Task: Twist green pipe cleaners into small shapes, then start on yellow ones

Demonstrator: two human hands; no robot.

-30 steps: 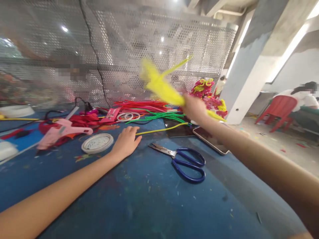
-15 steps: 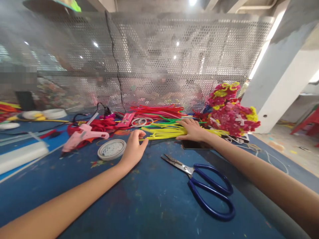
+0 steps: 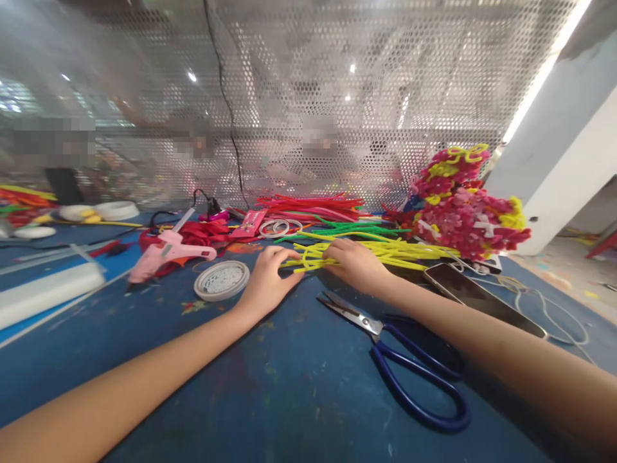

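Yellow pipe cleaners [image 3: 400,251] lie in a loose bundle across the middle of the blue table. At their left ends is my left hand [image 3: 268,278], its thumb and fingers apart in a C shape around the tips. My right hand [image 3: 357,265] bends its fingers down over the bundle and grips some of the yellow stems; its fingertips are partly hidden. Just in front of my right hand lie scissors [image 3: 369,325] with dark blue handles, blades slightly parted, one handle partly beneath my forearm. Green pipe cleaners [image 3: 361,228] and red pipe cleaners [image 3: 313,208] lie behind.
Left of my hand are a round white lid [image 3: 222,281] and a pink glue gun [image 3: 166,254]. White tape rings [image 3: 274,228] sit behind. At right, a phone [image 3: 482,299] lies near a pink and yellow pipe-cleaner flower piece [image 3: 475,215]. A perforated metal panel [image 3: 299,90] stands at the back.
My right hand has drawn left and nearer to my left hand, its fingers now curled over the yellow stems. The phone under my right arm is more exposed. The view has shifted slightly.
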